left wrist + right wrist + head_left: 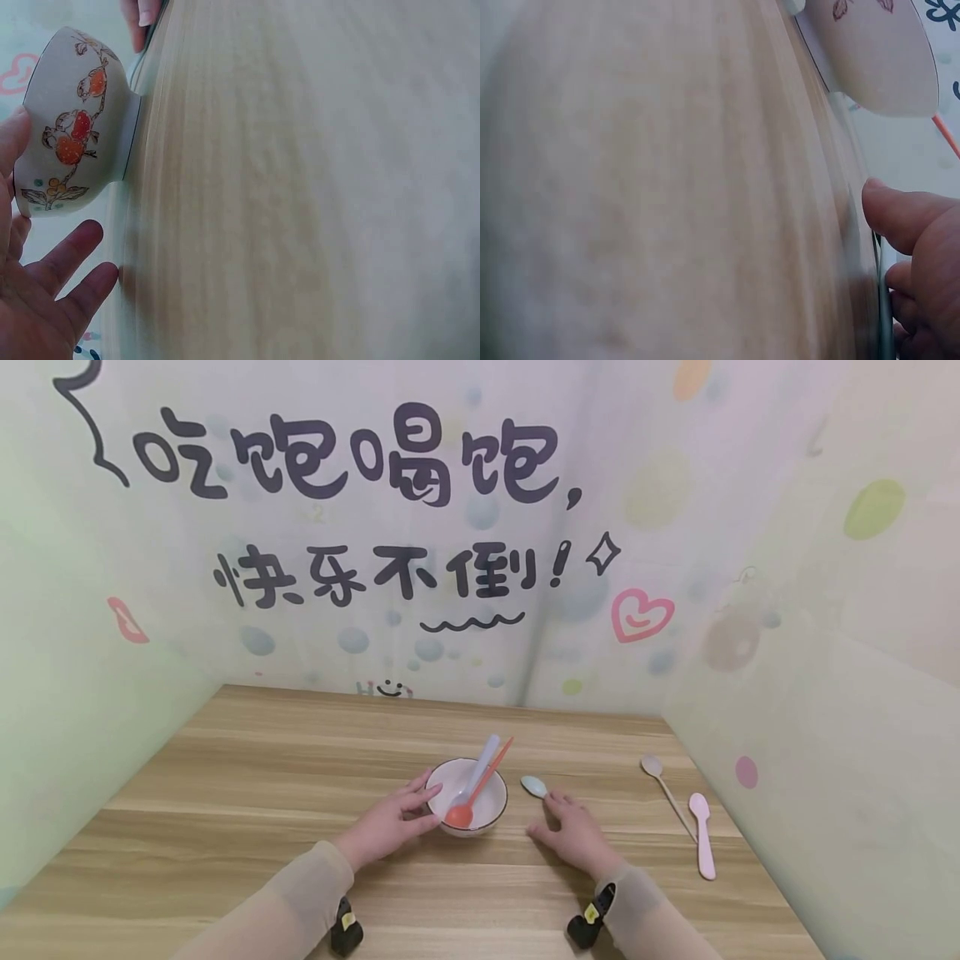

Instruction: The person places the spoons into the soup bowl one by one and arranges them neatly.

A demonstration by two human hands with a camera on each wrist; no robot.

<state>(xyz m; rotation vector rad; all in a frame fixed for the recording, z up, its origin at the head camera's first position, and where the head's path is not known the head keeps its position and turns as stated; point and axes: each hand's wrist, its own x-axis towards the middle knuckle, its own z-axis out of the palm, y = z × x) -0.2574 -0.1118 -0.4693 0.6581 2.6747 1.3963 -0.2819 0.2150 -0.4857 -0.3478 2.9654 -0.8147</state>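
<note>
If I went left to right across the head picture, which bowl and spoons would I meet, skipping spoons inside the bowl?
Round white dark-rimmed bowl, pale blue oval-headed spoon, beige thin-handled spoon, light pink broad-handled spoon.

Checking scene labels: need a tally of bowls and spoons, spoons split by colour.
White bowl: 1
Orange spoon: 1
Pale lavender spoon: 1
Pale blue spoon: 1
Greyish-beige spoon: 1
Pink spoon: 1
Total: 6
</note>
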